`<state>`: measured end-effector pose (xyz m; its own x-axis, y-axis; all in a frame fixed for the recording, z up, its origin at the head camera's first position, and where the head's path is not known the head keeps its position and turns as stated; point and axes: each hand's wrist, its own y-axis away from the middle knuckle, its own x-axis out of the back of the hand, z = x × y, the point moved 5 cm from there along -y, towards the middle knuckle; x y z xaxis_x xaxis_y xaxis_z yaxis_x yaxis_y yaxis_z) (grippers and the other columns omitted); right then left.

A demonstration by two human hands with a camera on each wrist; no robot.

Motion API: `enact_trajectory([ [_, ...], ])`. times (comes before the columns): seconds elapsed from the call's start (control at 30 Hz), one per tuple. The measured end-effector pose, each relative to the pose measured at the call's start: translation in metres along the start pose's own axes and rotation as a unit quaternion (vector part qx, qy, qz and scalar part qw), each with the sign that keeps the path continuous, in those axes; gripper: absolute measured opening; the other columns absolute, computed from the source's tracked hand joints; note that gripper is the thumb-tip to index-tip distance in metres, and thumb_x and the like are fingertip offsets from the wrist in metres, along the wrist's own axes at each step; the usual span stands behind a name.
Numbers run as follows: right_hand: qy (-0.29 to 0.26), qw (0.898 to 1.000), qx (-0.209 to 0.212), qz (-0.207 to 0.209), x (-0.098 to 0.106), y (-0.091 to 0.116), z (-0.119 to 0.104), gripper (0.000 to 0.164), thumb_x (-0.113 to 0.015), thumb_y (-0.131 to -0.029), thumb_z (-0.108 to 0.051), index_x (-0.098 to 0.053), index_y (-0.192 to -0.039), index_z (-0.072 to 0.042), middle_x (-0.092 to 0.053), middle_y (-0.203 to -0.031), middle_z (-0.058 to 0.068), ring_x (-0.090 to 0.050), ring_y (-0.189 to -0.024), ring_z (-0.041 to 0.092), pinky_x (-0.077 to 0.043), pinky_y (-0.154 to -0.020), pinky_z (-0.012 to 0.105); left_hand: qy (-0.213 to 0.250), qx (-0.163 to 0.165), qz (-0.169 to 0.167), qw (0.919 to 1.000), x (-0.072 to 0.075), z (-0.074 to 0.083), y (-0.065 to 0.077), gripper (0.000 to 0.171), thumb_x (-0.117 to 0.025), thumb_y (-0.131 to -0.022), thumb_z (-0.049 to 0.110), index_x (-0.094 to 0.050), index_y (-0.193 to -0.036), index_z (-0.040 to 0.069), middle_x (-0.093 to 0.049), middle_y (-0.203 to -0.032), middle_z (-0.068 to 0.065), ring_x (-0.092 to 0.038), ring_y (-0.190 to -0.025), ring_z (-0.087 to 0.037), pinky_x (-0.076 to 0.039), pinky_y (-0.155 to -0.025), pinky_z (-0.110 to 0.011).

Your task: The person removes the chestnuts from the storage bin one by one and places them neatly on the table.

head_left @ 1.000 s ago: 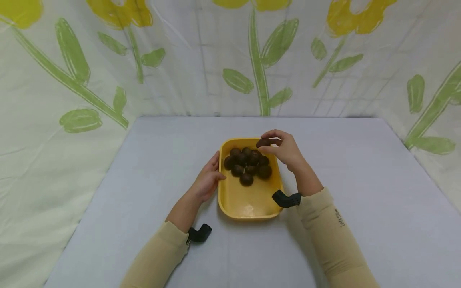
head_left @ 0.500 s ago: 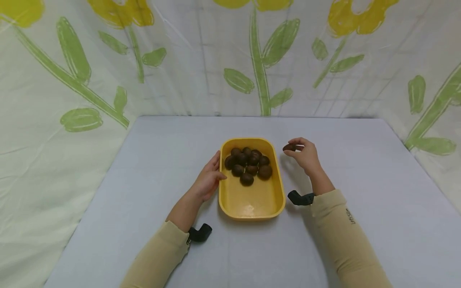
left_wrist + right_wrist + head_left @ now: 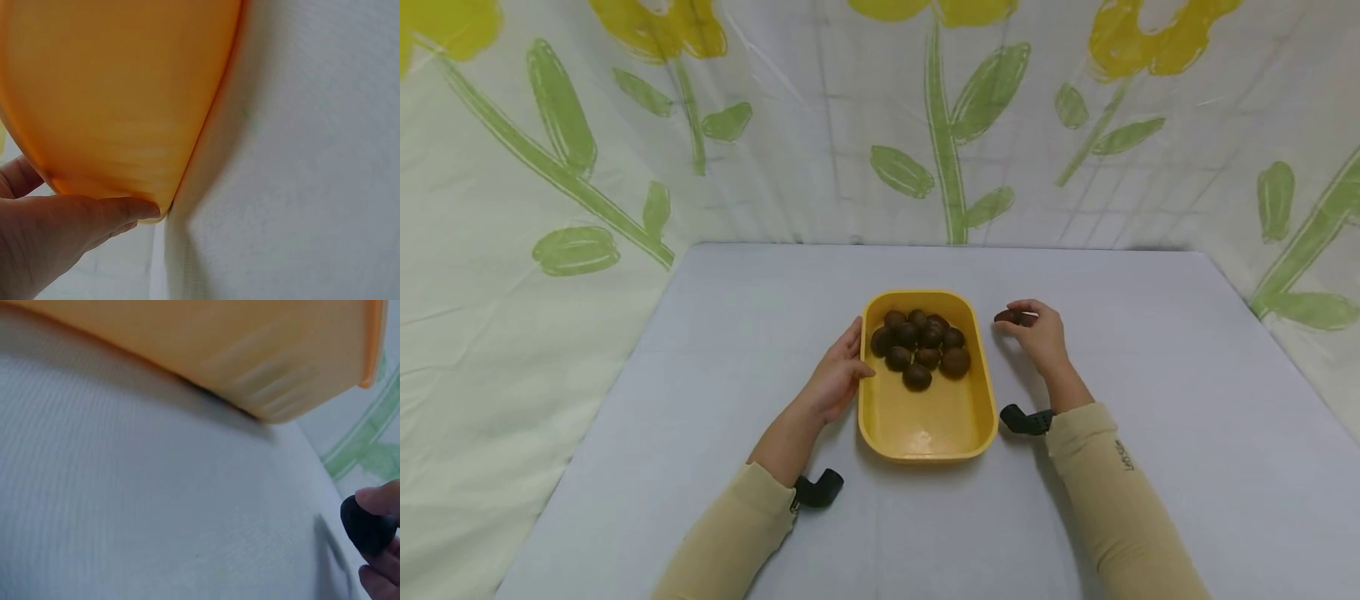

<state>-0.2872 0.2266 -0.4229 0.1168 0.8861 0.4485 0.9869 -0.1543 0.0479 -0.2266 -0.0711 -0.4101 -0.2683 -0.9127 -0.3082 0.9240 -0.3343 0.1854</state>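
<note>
A yellow rectangular tray [image 3: 927, 433] with rounded corners stands on the table. In its far half sit several dark brown, roundish pieces [image 3: 917, 377], like nuts or small fruits. My left hand [image 3: 833, 377] grips the tray's left side, thumb over the rim and fingers along the outer wall; the left wrist view also shows the thumb [image 3: 128, 209] against the tray. To the right of the tray, my right hand [image 3: 1037, 331] pinches one dark brown rounded piece [image 3: 364, 528] between thumb and fingers, above the table.
A white cloth covers the table [image 3: 722, 333]. Behind it hangs a pale curtain [image 3: 775, 167] printed with yellow flowers and green stems. Each wrist carries a small black camera, one by the left sleeve [image 3: 730, 517] and one by the right sleeve [image 3: 1120, 492].
My right hand has carried the dark brown piece from over the tray's far right corner out to the right, then slightly lower. The left hand keeps its grip on the tray.
</note>
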Motion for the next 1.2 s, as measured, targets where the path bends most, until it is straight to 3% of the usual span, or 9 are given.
enact_trajectory([
  [0.17,0.034,0.999,0.011,-0.004,0.001,0.000,0.006,0.040,-0.068,-0.083,-0.013,-0.056,-0.119,0.001,-0.056,-0.123,0.020,-0.057,-0.112,0.030,-0.043,-0.076,0.014,-0.002,0.003,0.008,1.0000,0.000,-0.001,0.000,0.084,-0.035,-0.081,-0.019,-0.001,-0.151,0.013,-0.002,-0.159,-0.002,-0.006,-0.145,-0.018,-0.018,-0.116,-0.037],
  [0.43,0.051,0.998,0.040,-0.012,-0.005,0.000,0.010,0.035,-0.066,-0.082,-0.007,-0.055,-0.114,0.003,-0.047,-0.125,0.023,-0.053,-0.116,0.038,-0.046,-0.095,0.044,-0.005,0.010,0.010,0.9999,0.001,0.001,0.002,0.084,-0.035,-0.081,-0.018,-0.002,-0.151,0.015,-0.003,-0.158,0.000,-0.006,-0.145,-0.015,-0.018,-0.116,-0.037],
  [0.63,0.065,0.996,0.047,-0.031,-0.003,0.000,0.008,0.036,-0.066,-0.083,-0.010,-0.054,-0.114,0.004,-0.045,-0.128,0.024,-0.048,-0.122,0.038,-0.042,-0.101,0.045,-0.007,0.008,0.006,0.9999,0.000,0.001,0.002,0.084,-0.036,-0.082,-0.018,-0.001,-0.151,0.015,-0.002,-0.158,0.000,-0.005,-0.145,-0.016,-0.018,-0.116,-0.037],
  [0.83,0.037,0.997,0.052,-0.042,0.011,0.000,-0.011,0.044,-0.065,-0.085,-0.013,-0.051,-0.123,0.004,-0.046,-0.135,0.021,-0.042,-0.130,0.034,-0.033,-0.110,0.041,-0.005,0.011,0.007,0.9999,-0.001,0.000,0.002,0.085,-0.036,-0.082,-0.018,-0.001,-0.151,0.015,-0.002,-0.158,0.000,-0.005,-0.145,-0.016,-0.018,-0.116,-0.037],
  [1.03,0.020,0.998,0.054,-0.040,0.025,0.001,-0.040,0.050,-0.067,-0.085,-0.017,-0.050,-0.128,0.000,-0.042,-0.141,0.017,-0.042,-0.130,0.032,-0.037,-0.106,0.043,-0.004,0.006,0.001,1.0000,-0.001,0.001,0.002,0.085,-0.036,-0.081,-0.018,0.001,-0.151,0.013,0.000,-0.158,-0.003,-0.003,-0.146,-0.019,-0.017,-0.116,-0.038],
  [1.2,0.031,0.996,0.049,-0.063,0.027,0.003,-0.064,0.054,-0.067,-0.084,-0.026,-0.050,-0.132,-0.008,-0.042,-0.143,0.013,-0.041,-0.132,0.029,-0.037,-0.105,0.050,-0.009,0.009,0.006,0.9999,0.000,0.001,0.002,0.085,-0.036,-0.082,-0.018,0.000,-0.151,0.013,0.000,-0.158,-0.001,-0.004,-0.145,-0.017,-0.018,-0.116,-0.037],
])
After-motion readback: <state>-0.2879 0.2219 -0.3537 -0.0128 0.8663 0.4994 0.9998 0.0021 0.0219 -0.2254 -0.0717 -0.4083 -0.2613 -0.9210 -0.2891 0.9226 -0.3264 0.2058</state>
